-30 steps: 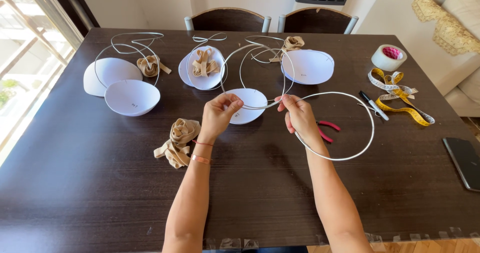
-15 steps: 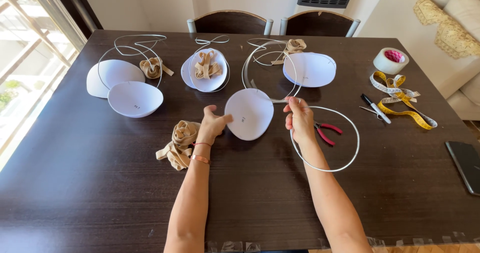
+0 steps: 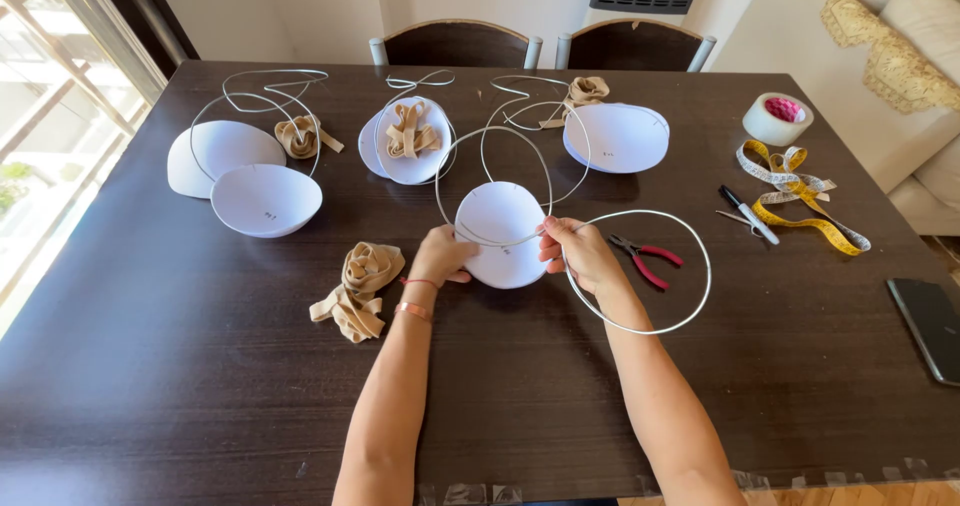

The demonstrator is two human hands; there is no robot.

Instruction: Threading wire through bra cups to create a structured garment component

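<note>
1. The left hand (image 3: 440, 258) cups the near-left edge of a white foam cup (image 3: 502, 234), a shallow moulded dome that sits near the middle of the dark wooden tabletop (image 3: 180, 386); its grip is closed lightly around the rim.
2. The right hand (image 3: 580, 256) pinches a length of white wire (image 3: 640, 271) against the cup's right edge, fingers narrow and closed on the wire. From there the wire runs in one loop above the cup and a larger loop to the right, lying on the tabletop.
3. The cup looks light, thin and springy, likely to dent under a hard squeeze; holding it by the rim seems safest.
4. The wire looks stiff yet bendable, smooth and apt to spring back, so a hold close to the cup gives most control.
5. Just right of the hand lie red-handled pliers (image 3: 650, 259); a bundle of beige elastic band (image 3: 358, 284), soft and limp, lies left of the wrist.
6. More white cups (image 3: 265, 199) with wire sit farther back.
</note>
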